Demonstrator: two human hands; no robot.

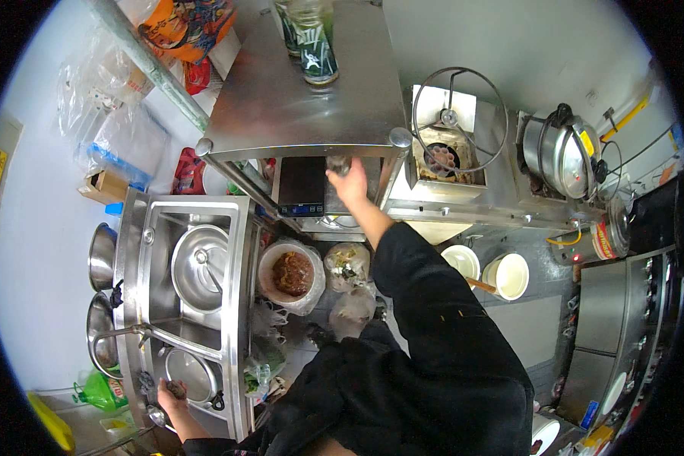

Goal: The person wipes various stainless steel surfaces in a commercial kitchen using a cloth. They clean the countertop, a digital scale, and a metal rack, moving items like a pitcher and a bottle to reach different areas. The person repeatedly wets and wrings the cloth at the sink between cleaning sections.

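My right hand [353,185] reaches under the top of a stainless steel table [296,122]. Its fingers close on a grey wad [339,164], seemingly a steel wool scourer, partly hidden by the table's edge. Just left of that hand, a black digital kitchen scale [301,185] lies on the lower shelf. At the lower left, my left hand [172,397] grips a similar dark grey wad [176,389] above the rim of a double-bowl steel sink [236,319]. A round steel pan [191,373] sits in the near bowl beside it.
A steel basin [199,271] stands in the far bowl. On the floor are a lined bucket of brown waste [290,273], filled plastic bags [350,310] and two cream buckets [506,277]. Glass bottles [318,54] stand on the table. A gas burner [442,158] and pressure cooker [558,154] are at right.
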